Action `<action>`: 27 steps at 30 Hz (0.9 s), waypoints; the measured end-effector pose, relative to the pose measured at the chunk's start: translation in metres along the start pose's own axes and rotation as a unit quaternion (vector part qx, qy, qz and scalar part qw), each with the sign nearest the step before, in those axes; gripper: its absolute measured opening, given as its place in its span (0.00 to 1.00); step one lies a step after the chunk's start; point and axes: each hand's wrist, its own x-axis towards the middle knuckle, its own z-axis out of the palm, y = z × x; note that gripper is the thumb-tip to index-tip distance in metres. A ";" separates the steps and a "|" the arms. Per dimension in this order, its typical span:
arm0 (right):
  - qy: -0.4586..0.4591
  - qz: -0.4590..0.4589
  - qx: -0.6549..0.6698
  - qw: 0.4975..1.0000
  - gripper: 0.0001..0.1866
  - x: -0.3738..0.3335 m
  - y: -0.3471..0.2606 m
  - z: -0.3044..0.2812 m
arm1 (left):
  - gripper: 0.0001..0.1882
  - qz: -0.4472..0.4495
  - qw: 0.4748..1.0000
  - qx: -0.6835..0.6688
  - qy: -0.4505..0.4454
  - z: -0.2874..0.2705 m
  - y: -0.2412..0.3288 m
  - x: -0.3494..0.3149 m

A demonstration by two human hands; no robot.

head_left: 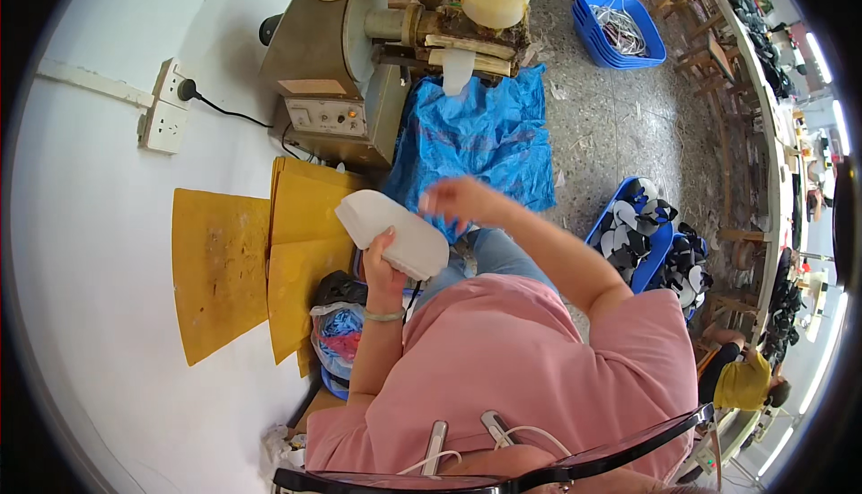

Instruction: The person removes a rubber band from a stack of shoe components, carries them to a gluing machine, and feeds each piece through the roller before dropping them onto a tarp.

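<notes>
My left hand point(384, 271) is closed round a thick stack of white, rounded insole-shaped pieces point(395, 232), held in front of my body. To the right of the stack, my right hand point(461, 204) is raised over the blue sheet and apart from the stack. It is smeared by motion, so its fingers cannot be made out. Ahead stands a grey roller machine point(323, 40) with a control panel on its front. A single white piece point(457, 72) hangs from its rollers, above a crumpled blue plastic sheet point(476, 139).
Yellow boards point(220, 269) lean against the left wall, below a socket block point(165, 108). A bag of blue and pink scraps point(341, 332) stands by my left arm. Blue baskets point(620, 63) and tubs of black-and-white pieces point(633, 233) lie right. Another person point(743, 382) sits far right.
</notes>
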 end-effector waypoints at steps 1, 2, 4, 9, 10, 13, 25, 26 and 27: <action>-0.059 0.000 -0.041 0.997 0.22 -0.019 -0.001 0.013 | 0.27 -0.003 1.000 0.002 0.000 -0.006 -0.004 0.002; -0.053 0.001 -0.039 0.998 0.22 -0.023 0.005 0.018 | 0.27 -0.001 1.000 0.008 -0.003 -0.005 -0.006 0.009; 0.011 0.000 -0.017 1.000 0.21 -0.024 0.018 0.026 | 0.27 -0.001 1.000 0.016 -0.007 -0.005 -0.007 0.011; 0.110 -0.023 -0.020 0.993 0.18 -0.027 0.009 0.015 | 0.27 -0.004 0.998 0.064 -0.013 0.010 0.006 0.008; 0.128 -0.018 -0.001 0.992 0.17 -0.026 0.008 0.011 | 0.27 -0.004 0.998 0.064 -0.013 0.011 0.006 0.009; 0.220 -0.032 0.204 0.954 0.14 -0.009 0.019 -0.034 | 0.27 0.014 0.998 -0.010 -0.068 0.015 0.011 0.005; 0.258 -0.056 0.332 0.906 0.12 0.040 0.010 -0.102 | 0.28 0.009 1.000 -0.004 -0.025 -0.008 0.009 -0.010; 0.248 -0.063 0.344 0.903 0.12 0.042 0.008 -0.095 | 0.28 0.004 1.000 -0.014 -0.015 -0.009 0.009 -0.012; 0.246 -0.063 0.342 0.905 0.12 0.043 0.006 -0.090 | 0.28 -0.002 1.000 -0.024 -0.005 -0.009 0.010 -0.013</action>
